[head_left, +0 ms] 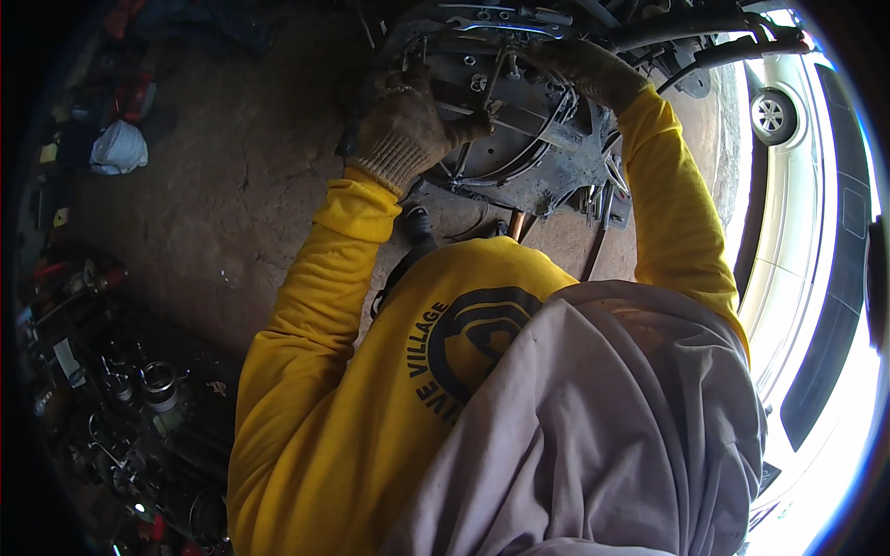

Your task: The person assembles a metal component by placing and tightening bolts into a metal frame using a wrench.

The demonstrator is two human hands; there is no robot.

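Observation:
My left hand, in a dirty knitted work glove, is over the left side of a greasy, dark metal work surface. Its thumb reaches right, well apart from the other fingers, and nothing shows in its grasp. My right hand, gloved too, comes in from the right with its fingers closed by the top of a thin upright metal rod. Shadow hides exactly what those fingers grip. A loose nut lies between the hands. Behind them is a combination wrench. Curved cables or thin hoses loop across the surface.
Thick black pipes jut out at the back right. A light-coloured car stands along the right. Machine parts crowd the lower left, and a white bundle lies on the left. Bare floor stretches between.

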